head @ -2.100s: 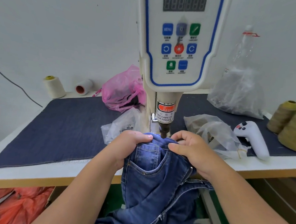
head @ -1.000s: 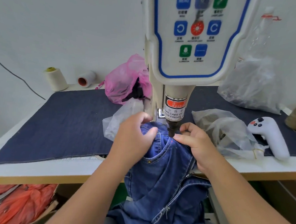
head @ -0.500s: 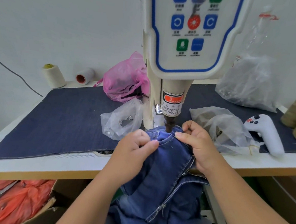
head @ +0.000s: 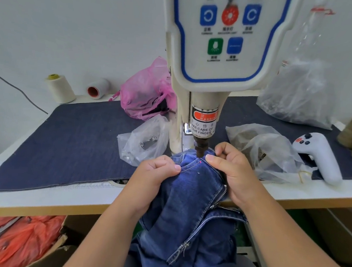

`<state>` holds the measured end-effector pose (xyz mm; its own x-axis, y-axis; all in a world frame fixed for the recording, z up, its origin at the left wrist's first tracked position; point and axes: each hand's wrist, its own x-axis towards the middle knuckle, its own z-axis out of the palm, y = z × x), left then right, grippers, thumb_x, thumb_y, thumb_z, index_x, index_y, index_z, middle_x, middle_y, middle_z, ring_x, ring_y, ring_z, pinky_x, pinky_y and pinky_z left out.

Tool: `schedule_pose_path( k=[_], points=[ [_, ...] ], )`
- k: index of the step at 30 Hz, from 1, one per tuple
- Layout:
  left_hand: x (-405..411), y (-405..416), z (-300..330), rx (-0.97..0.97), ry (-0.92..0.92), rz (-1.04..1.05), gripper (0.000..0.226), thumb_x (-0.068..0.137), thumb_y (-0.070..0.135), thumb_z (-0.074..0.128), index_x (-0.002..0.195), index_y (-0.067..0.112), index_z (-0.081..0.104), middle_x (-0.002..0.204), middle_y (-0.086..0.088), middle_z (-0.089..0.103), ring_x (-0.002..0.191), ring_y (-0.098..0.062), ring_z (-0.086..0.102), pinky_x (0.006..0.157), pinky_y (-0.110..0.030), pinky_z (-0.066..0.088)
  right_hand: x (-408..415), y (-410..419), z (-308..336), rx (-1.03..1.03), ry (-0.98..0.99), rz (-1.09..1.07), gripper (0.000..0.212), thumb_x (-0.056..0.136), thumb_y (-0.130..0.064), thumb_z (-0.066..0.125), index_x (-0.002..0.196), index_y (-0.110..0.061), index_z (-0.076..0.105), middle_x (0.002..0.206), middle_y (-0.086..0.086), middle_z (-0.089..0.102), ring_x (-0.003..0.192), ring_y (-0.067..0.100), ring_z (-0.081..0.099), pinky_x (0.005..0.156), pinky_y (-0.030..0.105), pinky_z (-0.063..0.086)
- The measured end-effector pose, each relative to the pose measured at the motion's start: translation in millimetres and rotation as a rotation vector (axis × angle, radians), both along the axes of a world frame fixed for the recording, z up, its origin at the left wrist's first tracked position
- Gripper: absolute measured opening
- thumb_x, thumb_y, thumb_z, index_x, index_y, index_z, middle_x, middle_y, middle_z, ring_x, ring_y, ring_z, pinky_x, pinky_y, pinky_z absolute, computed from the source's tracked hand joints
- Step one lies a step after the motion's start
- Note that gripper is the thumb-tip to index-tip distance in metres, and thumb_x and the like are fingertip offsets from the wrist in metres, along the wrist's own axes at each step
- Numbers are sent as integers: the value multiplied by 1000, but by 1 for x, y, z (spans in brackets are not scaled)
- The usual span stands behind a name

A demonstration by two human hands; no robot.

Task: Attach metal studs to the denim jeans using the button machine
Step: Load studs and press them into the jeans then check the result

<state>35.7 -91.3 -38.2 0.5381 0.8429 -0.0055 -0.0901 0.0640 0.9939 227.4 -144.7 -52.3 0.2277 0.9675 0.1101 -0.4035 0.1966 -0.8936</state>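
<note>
Blue denim jeans (head: 196,192) hang over the table's front edge, their top bunched under the dark punch (head: 200,148) of the cream button machine (head: 216,59). A small red light dot shows on the denim just below the punch. My left hand (head: 158,173) pinches the pocket seam on the left of the punch. On the right, my right hand (head: 230,167) pinches the waistband edge, thumb and fingers close to the punch. The open zipper runs below my right hand. No loose stud shows in either hand.
A dark denim mat (head: 78,139) covers the table. Clear bags of metal parts (head: 145,141) (head: 272,155) flank the machine, a pink bag (head: 146,94) behind. A white handheld controller (head: 318,156) lies right. Thread cones (head: 60,89) stand at the back left, orange bags (head: 20,241) below.
Both hands have shifted the jeans so a new spot by the pocket seam sits under the punch. My left hand slid down from the waistband to the seam; the view moved closer.
</note>
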Motion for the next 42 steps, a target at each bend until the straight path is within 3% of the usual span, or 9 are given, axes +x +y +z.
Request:
schedule_pose_path(
  k=[13, 19, 22, 25, 28, 34, 42],
  points=[
    [-2, -1, -6, 55, 44, -15, 45, 64, 40, 74, 60, 1, 51, 73, 5, 50, 68, -11, 47, 71, -30, 36, 2, -4, 0, 24, 27, 50, 24, 75, -3, 71, 70, -21, 56, 67, 2, 58, 58, 11, 59, 54, 22, 52],
    [-3, -2, -8, 105, 70, 20, 38, 63, 40, 74, 53, 13, 50, 75, 7, 54, 71, -8, 50, 74, -22, 39, 3, -4, 1, 12, 72, 71, 22, 73, -1, 68, 72, -19, 55, 67, 2, 62, 58, 13, 63, 55, 23, 54],
    [-2, -3, -10, 172, 105, 79, 34, 66, 32, 76, 48, 20, 49, 86, 15, 59, 82, -3, 57, 78, -17, 41, 4, -4, 2, 4, 84, 79, 24, 70, -1, 71, 70, -21, 59, 68, 4, 61, 59, 14, 63, 56, 24, 55],
    [0, -5, -10, 257, 133, 146, 17, 64, 37, 76, 62, 27, 62, 98, 19, 62, 94, 1, 59, 78, -8, 41, 4, -5, 2, 2, 81, 76, 27, 71, 2, 75, 71, -20, 59, 68, 4, 61, 59, 15, 63, 56, 25, 55],
    [6, -9, -10, 353, 183, 219, 11, 69, 37, 74, 78, 35, 66, 100, 18, 61, 96, -1, 59, 75, -9, 41, 4, -4, 3, -7, 81, 76, 28, 70, 2, 76, 72, -20, 58, 67, 4, 61, 59, 16, 63, 55, 25, 55],
    [11, -13, -9, 410, 257, 271, 16, 83, 20, 78, 72, 28, 69, 99, 15, 59, 97, 3, 56, 77, -3, 37, 4, -4, 3, -9, 102, 85, 23, 72, 0, 68, 75, -17, 53, 65, 2, 61, 58, 14, 64, 53, 24, 54],
    [12, -14, -3, 387, 278, 252, 17, 82, 19, 77, 79, 32, 67, 102, 12, 59, 97, 2, 54, 78, -3, 36, 4, -5, 5, -22, 92, 84, 26, 66, -3, 74, 74, -17, 53, 66, 3, 58, 60, 17, 62, 54, 26, 55]
  ],
)
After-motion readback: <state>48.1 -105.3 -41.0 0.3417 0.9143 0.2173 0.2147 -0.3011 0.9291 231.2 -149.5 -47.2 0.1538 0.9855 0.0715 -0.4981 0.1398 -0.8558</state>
